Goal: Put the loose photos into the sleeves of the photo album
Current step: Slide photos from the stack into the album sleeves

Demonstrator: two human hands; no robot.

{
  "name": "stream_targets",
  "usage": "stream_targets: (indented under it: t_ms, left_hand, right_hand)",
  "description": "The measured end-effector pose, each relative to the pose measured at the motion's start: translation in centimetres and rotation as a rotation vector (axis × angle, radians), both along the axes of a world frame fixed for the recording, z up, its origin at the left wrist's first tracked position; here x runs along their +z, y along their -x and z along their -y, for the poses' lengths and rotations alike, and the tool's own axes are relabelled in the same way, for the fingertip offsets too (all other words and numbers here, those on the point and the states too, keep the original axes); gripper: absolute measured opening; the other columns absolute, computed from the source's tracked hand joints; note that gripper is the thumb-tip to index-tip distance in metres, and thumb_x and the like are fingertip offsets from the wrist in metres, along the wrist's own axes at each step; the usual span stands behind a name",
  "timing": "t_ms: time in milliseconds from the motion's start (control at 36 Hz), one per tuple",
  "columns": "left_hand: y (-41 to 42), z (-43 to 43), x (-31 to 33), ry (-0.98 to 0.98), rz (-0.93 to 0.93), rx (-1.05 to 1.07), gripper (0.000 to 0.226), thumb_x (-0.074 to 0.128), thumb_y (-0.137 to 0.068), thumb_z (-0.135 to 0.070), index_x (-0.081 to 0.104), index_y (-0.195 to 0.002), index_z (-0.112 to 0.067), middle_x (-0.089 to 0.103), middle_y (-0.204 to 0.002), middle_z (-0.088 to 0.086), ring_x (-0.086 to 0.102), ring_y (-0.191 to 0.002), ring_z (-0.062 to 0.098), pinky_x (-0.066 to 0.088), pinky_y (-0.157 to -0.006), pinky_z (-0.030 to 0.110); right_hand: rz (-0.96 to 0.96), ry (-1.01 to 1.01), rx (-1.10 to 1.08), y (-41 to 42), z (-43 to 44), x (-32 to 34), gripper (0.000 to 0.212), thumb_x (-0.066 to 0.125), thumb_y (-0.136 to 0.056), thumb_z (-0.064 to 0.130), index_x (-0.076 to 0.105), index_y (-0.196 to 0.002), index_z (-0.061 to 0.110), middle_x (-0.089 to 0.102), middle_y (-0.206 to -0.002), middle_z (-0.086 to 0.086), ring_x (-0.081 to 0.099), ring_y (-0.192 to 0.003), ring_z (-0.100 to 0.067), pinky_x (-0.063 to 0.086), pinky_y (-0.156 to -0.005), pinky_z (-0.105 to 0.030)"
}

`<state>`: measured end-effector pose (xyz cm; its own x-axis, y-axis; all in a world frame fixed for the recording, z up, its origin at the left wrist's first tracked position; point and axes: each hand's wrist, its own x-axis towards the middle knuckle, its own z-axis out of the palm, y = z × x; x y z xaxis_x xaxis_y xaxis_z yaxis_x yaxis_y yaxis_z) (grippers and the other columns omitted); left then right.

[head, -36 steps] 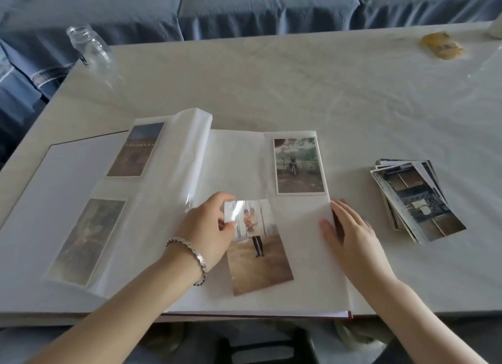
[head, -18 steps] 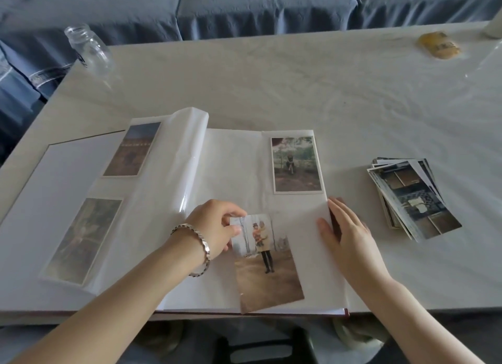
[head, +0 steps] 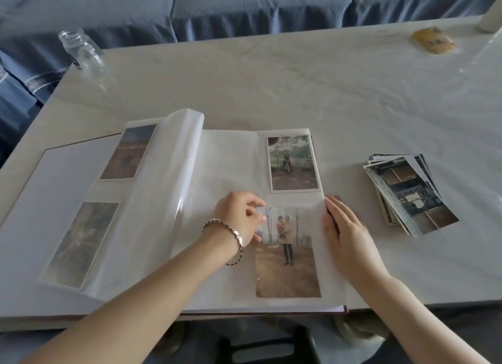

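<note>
- Left hand (head: 239, 217) pinches the photo (head: 288, 266) by its corner.
- Right hand (head: 345, 234), fingers straight together, presses the album page (head: 231, 160); photo stack (head: 408, 191) lies to its right.

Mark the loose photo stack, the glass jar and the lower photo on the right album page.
loose photo stack (head: 410, 194): head view, middle of the top print.
glass jar (head: 86, 54): head view, its clear body.
lower photo (head: 288, 257): head view, centre of the print.
</note>
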<state>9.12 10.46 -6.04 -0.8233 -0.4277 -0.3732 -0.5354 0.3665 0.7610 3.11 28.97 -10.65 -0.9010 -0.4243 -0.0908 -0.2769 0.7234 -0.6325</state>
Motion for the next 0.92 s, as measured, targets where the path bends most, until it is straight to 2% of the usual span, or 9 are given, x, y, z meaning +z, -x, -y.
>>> stream_targets:
  t_ms: [111, 250, 361, 417, 528, 694, 833, 917]
  left_hand:
    - [0.1, -0.4, 0.0, -0.092, 0.017, 0.016, 0.011, 0.066, -0.084, -0.002, 0.06, -0.087, -0.011, 0.062, -0.068, 0.001, 0.057, -0.038, 0.008, 0.053, -0.05, 0.02]
    - [0.1, -0.4, -0.2, -0.142, 0.035, -0.006, 0.013, 0.067, -0.083, -0.005, 0.058, -0.078, -0.012, 0.062, -0.068, 0.004, 0.06, -0.051, 0.013, 0.057, -0.053, 0.027]
    - [-0.2, 0.0, 0.0, -0.078, 0.02, -0.018, 0.019, 0.061, -0.084, 0.003, 0.063, -0.086, -0.016, 0.06, -0.067, -0.004, 0.059, -0.049, -0.001, 0.054, -0.055, 0.015]
    - [-0.6, 0.0, 0.0, -0.132, 0.047, 0.015, 0.024, 0.061, -0.083, 0.006, 0.061, -0.087, -0.017, 0.063, -0.064, -0.003, 0.063, -0.053, 0.004, 0.055, -0.057, 0.019]
    - [-1.2, -0.5, 0.0, -0.246, 0.095, 0.121, 0.022, 0.063, -0.08, 0.007, 0.061, -0.077, -0.015, 0.065, -0.062, 0.003, 0.066, -0.055, 0.013, 0.057, -0.058, 0.027]
    - [-1.5, -1.1, -0.4, -0.163, 0.057, 0.145, 0.026, 0.065, -0.081, 0.0, 0.064, -0.068, -0.022, 0.065, -0.053, -0.008, 0.069, -0.061, 0.012, 0.057, -0.063, 0.027]
    - [-1.4, -2.1, -0.1, -0.22, 0.071, 0.141, 0.033, 0.064, -0.082, 0.0, 0.065, -0.059, -0.023, 0.066, -0.054, -0.004, 0.068, -0.059, 0.013, 0.058, -0.064, 0.031]
    - [-1.3, -2.5, 0.2, -0.247, 0.067, 0.181, 0.027, 0.068, -0.079, -0.003, 0.066, -0.058, -0.02, 0.068, -0.058, 0.002, 0.068, -0.059, 0.016, 0.059, -0.066, 0.032]
  right_hand:
    - [-0.012, 0.019, -0.005, 0.0, 0.0, -0.2, 0.042, 0.038, -0.099, 0.02, 0.041, -0.14, 0.012, 0.038, -0.146, 0.0, 0.032, -0.136, -0.016, 0.018, -0.108, -0.02]
    - [-0.027, 0.04, -0.001, 0.0, -0.1, -0.3, 0.041, 0.039, -0.098, 0.019, 0.043, -0.139, 0.011, 0.041, -0.145, -0.001, 0.034, -0.135, -0.016, 0.019, -0.106, -0.019]
    - [-0.037, 0.047, 0.001, 0.1, -0.1, -0.5, 0.041, 0.04, -0.098, 0.018, 0.044, -0.138, 0.01, 0.041, -0.144, -0.001, 0.035, -0.134, -0.017, 0.02, -0.107, -0.02]
    - [-0.037, 0.053, -0.002, 0.1, -0.1, -0.5, 0.041, 0.04, -0.098, 0.019, 0.044, -0.138, 0.011, 0.041, -0.145, -0.001, 0.035, -0.134, -0.017, 0.02, -0.107, -0.021]
    - [-0.041, 0.057, -0.006, 0.1, 0.0, -0.5, 0.041, 0.04, -0.098, 0.019, 0.043, -0.138, 0.011, 0.041, -0.145, 0.0, 0.035, -0.134, -0.015, 0.02, -0.107, -0.02]
    - [-0.054, 0.057, 0.004, 0.1, 0.0, -0.5, 0.041, 0.039, -0.098, 0.019, 0.043, -0.138, 0.011, 0.04, -0.145, 0.0, 0.033, -0.135, -0.014, 0.018, -0.106, -0.017]
    - [-0.054, 0.054, 0.007, 0.1, -0.1, -0.5, 0.042, 0.039, -0.098, 0.02, 0.043, -0.139, 0.012, 0.04, -0.145, 0.0, 0.034, -0.134, -0.015, 0.019, -0.106, -0.018]
    - [-0.056, 0.061, 0.005, 0.1, -0.1, -0.5, 0.042, 0.039, -0.098, 0.021, 0.043, -0.139, 0.012, 0.04, -0.145, 0.0, 0.035, -0.134, -0.015, 0.02, -0.106, -0.018]
